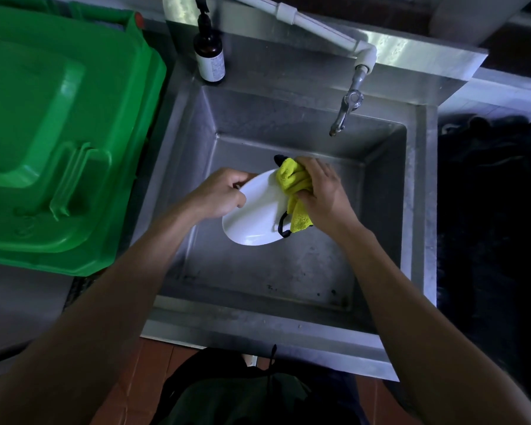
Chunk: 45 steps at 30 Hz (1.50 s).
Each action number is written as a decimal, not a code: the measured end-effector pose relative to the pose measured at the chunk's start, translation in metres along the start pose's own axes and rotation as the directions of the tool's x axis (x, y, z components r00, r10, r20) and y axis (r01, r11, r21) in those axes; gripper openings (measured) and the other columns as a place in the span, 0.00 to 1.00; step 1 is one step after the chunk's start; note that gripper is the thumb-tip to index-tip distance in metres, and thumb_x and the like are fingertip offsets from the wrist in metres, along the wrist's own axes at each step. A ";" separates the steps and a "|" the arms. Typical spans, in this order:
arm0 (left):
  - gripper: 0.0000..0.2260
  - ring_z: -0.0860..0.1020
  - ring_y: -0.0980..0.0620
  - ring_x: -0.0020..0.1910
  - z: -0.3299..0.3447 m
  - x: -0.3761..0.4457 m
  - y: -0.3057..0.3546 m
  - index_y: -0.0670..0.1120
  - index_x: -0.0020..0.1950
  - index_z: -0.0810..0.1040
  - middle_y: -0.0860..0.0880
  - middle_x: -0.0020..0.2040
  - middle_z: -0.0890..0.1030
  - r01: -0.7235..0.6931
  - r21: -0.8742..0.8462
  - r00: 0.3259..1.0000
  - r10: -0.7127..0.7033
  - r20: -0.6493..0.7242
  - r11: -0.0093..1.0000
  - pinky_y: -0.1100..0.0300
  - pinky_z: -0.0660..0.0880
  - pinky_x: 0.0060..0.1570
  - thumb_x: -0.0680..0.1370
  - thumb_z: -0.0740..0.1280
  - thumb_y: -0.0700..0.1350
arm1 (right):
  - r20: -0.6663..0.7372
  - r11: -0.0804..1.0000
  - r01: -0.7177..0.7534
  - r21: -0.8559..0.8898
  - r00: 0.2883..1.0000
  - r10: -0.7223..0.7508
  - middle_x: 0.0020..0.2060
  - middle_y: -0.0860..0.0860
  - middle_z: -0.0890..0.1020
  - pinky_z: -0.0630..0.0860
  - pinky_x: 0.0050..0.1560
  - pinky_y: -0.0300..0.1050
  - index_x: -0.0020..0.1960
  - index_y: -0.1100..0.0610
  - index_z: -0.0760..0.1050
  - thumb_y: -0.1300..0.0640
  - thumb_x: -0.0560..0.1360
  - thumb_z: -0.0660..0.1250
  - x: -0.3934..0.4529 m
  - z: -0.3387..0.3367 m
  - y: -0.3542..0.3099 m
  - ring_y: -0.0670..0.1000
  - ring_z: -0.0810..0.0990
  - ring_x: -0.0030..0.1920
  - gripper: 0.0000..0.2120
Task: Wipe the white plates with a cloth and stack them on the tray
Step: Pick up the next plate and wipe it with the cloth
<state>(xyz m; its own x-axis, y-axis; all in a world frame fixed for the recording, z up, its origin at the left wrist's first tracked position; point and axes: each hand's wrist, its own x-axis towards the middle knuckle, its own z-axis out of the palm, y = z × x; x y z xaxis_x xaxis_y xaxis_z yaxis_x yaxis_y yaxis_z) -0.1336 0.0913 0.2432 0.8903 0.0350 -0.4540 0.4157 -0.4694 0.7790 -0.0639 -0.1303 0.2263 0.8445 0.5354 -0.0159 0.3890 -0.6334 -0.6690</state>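
Big green plastic bin lid (52,133) fills the left side, ridged and glossy, sitting just beside the sink. Centre stage is the deep square stainless-steel sink (288,271), its floor scuffed and speckled. Along the back runs a white plastic pipe (319,26), bending down into a small metal tap (347,111) that hangs over the basin's far right corner. On the back left ledge stands a dark brown pump bottle with a pale label (209,53), upright.

Over the basin, both bare forearms reach in. The round white plate (255,216) is held tilted above the sink floor, not resting on it. The left hand (221,193) grips the plate's upper left rim, fingers curled round the edge with the thumb on the near face. The right hand (322,191) is bunched round a crumpled yellow-green cloth with black trim (292,182), fingers curled tight over it, pressing the cloth against the plate's right edge. A tail of the cloth and a black loop hang down beside the plate's lower right rim.
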 end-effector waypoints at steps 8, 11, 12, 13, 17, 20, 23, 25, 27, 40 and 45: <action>0.27 0.77 0.72 0.36 0.013 0.002 0.008 0.55 0.60 0.85 0.60 0.43 0.84 -0.060 0.093 0.997 0.064 -0.043 0.994 0.74 0.68 0.27 0.70 0.61 0.31 | -0.115 0.991 -0.009 -0.134 0.993 -0.006 0.54 0.53 0.77 0.68 0.52 0.54 0.61 0.56 0.74 0.61 0.67 0.55 -0.013 0.008 -0.002 0.58 0.72 0.54 0.23; 0.27 0.80 0.68 0.43 0.025 -0.001 0.003 0.59 0.59 0.85 0.60 0.48 0.86 -0.070 0.027 0.988 0.073 -0.137 0.997 0.70 0.73 0.36 0.70 0.61 0.34 | -0.186 0.988 -0.015 -0.151 0.982 -0.014 0.53 0.55 0.77 0.69 0.50 0.55 0.60 0.58 0.74 0.58 0.65 0.52 -0.018 0.008 -0.002 0.60 0.72 0.52 0.26; 0.25 0.81 0.66 0.47 0.029 -0.004 0.001 0.58 0.59 0.85 0.62 0.49 0.86 -0.077 -0.015 0.983 0.074 -0.167 0.997 0.69 0.74 0.41 0.70 0.61 0.35 | -0.208 0.987 -0.018 -0.158 0.978 -0.016 0.53 0.56 0.77 0.70 0.49 0.56 0.60 0.59 0.74 0.60 0.64 0.54 -0.020 0.008 -0.002 0.60 0.72 0.52 0.25; 0.24 0.81 0.66 0.50 0.032 -0.006 -0.002 0.56 0.58 0.85 0.63 0.50 0.85 -0.092 -0.061 0.977 0.078 -0.199 0.994 0.69 0.75 0.45 0.71 0.62 0.36 | -0.231 0.986 -0.020 -0.164 0.973 -0.019 0.52 0.56 0.77 0.70 0.48 0.56 0.59 0.59 0.75 0.62 0.64 0.57 -0.021 0.007 -0.003 0.61 0.72 0.52 0.24; 0.19 0.82 0.57 0.54 0.046 -0.019 -0.020 0.46 0.62 0.84 0.51 0.55 0.86 -0.048 -0.375 0.901 -0.122 -0.416 0.926 0.62 0.77 0.55 0.74 0.66 0.32 | -0.320 0.987 -0.035 -0.154 0.947 -0.017 0.50 0.58 0.76 0.70 0.47 0.57 0.58 0.61 0.75 0.66 0.61 0.60 -0.026 0.004 -0.003 0.62 0.72 0.49 0.25; 0.13 0.83 0.45 0.56 0.056 -0.030 -0.029 0.44 0.62 0.82 0.44 0.58 0.85 0.153 -0.816 0.794 -0.561 -0.234 0.557 0.52 0.79 0.48 0.80 0.67 0.43 | -0.383 0.990 -0.046 -0.134 0.924 -0.009 0.50 0.59 0.76 0.70 0.48 0.60 0.58 0.62 0.75 0.67 0.61 0.60 -0.028 0.003 -0.004 0.63 0.72 0.49 0.25; 0.25 0.84 0.41 0.57 0.057 -0.032 -0.026 0.41 0.65 0.76 0.42 0.60 0.84 0.284 -0.953 0.827 -0.528 0.191 0.101 0.49 0.79 0.49 0.81 0.62 0.60 | -0.423 0.993 -0.031 -0.118 0.906 -0.022 0.50 0.59 0.75 0.70 0.48 0.59 0.59 0.62 0.74 0.70 0.60 0.61 -0.030 0.006 -0.005 0.62 0.71 0.49 0.27; 0.30 0.84 0.40 0.57 0.054 -0.025 -0.014 0.39 0.65 0.75 0.41 0.59 0.85 0.285 -0.958 0.868 -0.430 0.248 0.023 0.49 0.80 0.49 0.80 0.61 0.65 | -0.433 0.992 -0.003 -0.129 0.900 -0.053 0.51 0.58 0.75 0.69 0.48 0.57 0.59 0.60 0.72 0.70 0.60 0.62 -0.032 0.009 -0.006 0.61 0.71 0.49 0.28; 0.27 0.85 0.39 0.54 0.050 -0.017 0.002 0.38 0.65 0.75 0.40 0.59 0.84 0.248 -0.969 0.874 -0.434 0.217 0.015 0.47 0.83 0.46 0.80 0.64 0.61 | -0.427 0.988 0.034 -0.150 0.899 -0.096 0.52 0.58 0.75 0.67 0.48 0.54 0.60 0.58 0.71 0.69 0.61 0.62 -0.035 0.011 -0.007 0.59 0.70 0.49 0.27; 0.05 0.84 0.43 0.50 0.037 -0.006 0.002 0.35 0.58 0.75 0.39 0.53 0.83 0.028 -0.998 0.881 -0.470 0.052 -0.057 0.49 0.84 0.37 0.83 0.62 0.34 | -0.123 0.975 0.110 -0.194 0.983 -0.135 0.65 0.56 0.73 0.71 0.58 0.59 0.67 0.59 0.73 0.65 0.67 0.55 -0.053 0.011 -0.001 0.61 0.71 0.61 0.29; 0.15 0.83 0.44 0.55 0.034 -0.003 -0.006 0.42 0.69 0.75 0.41 0.60 0.83 -0.048 -0.994 0.872 -0.481 -0.090 0.098 0.49 0.83 0.39 0.83 0.62 0.35 | -0.067 0.997 0.018 -0.075 0.998 -0.023 0.66 0.52 0.75 0.71 0.61 0.59 0.69 0.55 0.73 0.62 0.68 0.52 -0.049 0.012 -0.014 0.58 0.71 0.64 0.30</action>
<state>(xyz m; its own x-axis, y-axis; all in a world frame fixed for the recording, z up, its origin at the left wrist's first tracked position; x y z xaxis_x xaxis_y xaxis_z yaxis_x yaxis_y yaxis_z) -0.1454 0.0641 0.2255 0.5927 0.3355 -0.7322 0.1827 0.8294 0.5280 -0.1148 -0.1406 0.2273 0.8580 0.5113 0.0492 0.4307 -0.6639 -0.6113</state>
